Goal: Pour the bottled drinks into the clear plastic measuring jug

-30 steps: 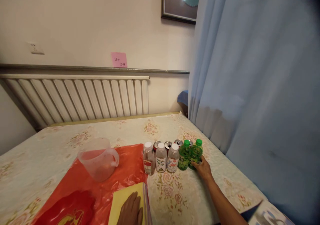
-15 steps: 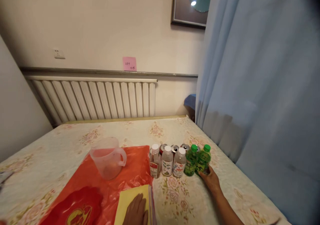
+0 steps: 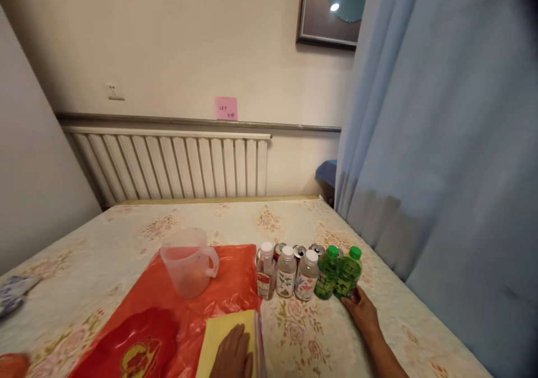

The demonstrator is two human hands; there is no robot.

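Observation:
My left hand [image 3: 233,353] lies flat, fingers stretched out, on a folded yellow cloth [image 3: 205,353] at the bottom centre. At the right, my right hand [image 3: 362,313] has its thumb and fingers around the lower part of a green plastic bottle [image 3: 349,271] with a green cap. A second green bottle [image 3: 326,274] stands just left of it. Further left in the same row are three clear bottles with white caps: one with a red label [image 3: 266,274] and two with printed white labels, the nearer of these being a fruit-patterned bottle [image 3: 306,277]. Several drink cans [image 3: 300,251] show partly behind the bottles.
A red plastic sheet [image 3: 235,266] covers part of the flowered bedspread [image 3: 235,221]. On it are a translucent handled jug [image 3: 189,271] and a red scalloped tray [image 3: 163,333]. An orange thing [image 3: 13,365] shows at lower left. A blue curtain [image 3: 441,143] hangs at right.
The view has turned slightly left, so everything appears further right. My right hand sits slightly lower on the green bottle. My left hand still rests on the cloth.

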